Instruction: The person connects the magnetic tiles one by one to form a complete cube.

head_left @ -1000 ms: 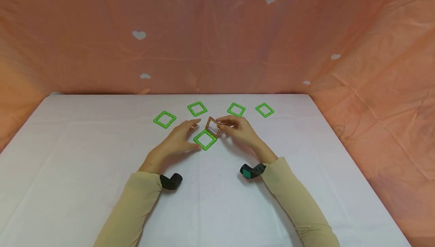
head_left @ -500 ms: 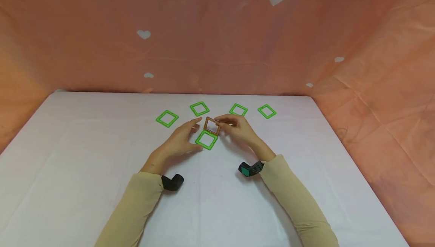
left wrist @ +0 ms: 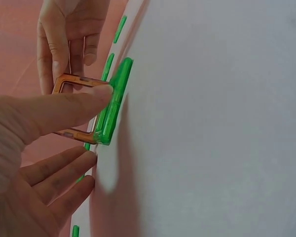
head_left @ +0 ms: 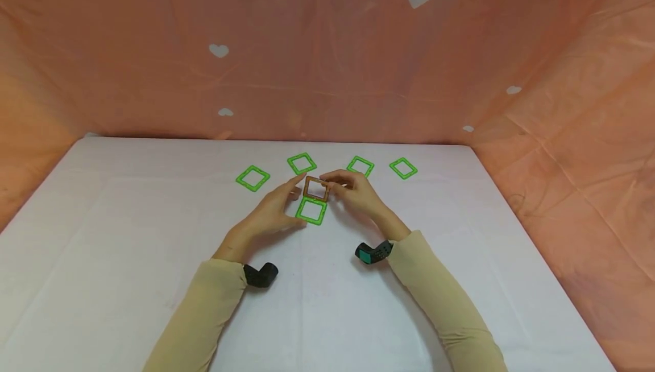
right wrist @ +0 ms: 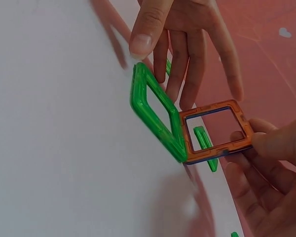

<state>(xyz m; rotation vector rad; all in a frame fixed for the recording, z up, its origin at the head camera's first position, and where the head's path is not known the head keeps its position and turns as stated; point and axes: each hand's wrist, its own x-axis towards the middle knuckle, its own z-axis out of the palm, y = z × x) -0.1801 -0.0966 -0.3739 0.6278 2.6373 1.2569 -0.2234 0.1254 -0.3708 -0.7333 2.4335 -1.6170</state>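
My right hand (head_left: 358, 193) pinches the side of an orange square magnetic tile (right wrist: 219, 149), an open frame with a blue edge showing beneath. A green square magnetic tile (head_left: 324, 214) meets the orange one along an edge, at an angle in the wrist views. Shadows suggest the pair is held above the table. On the other side my left hand (head_left: 273, 210) has its fingers spread and relaxed. Its thumb tip (right wrist: 140, 44) is at a corner of the green tile; whether it presses there, I cannot tell.
Several loose green square tiles lie flat on the white table (head_left: 128, 218) beyond my hands: a far-left one (head_left: 261, 172), a left-middle one (head_left: 297, 156), a right-middle one (head_left: 364, 160) and a far-right one (head_left: 410, 165). Orange cloth (head_left: 327, 76) hangs behind.
The orange and green tiles have turned anticlockwise together in the head view, so orange now lies straight beyond green. My right hand has shifted slightly left. The head view has moved a little.
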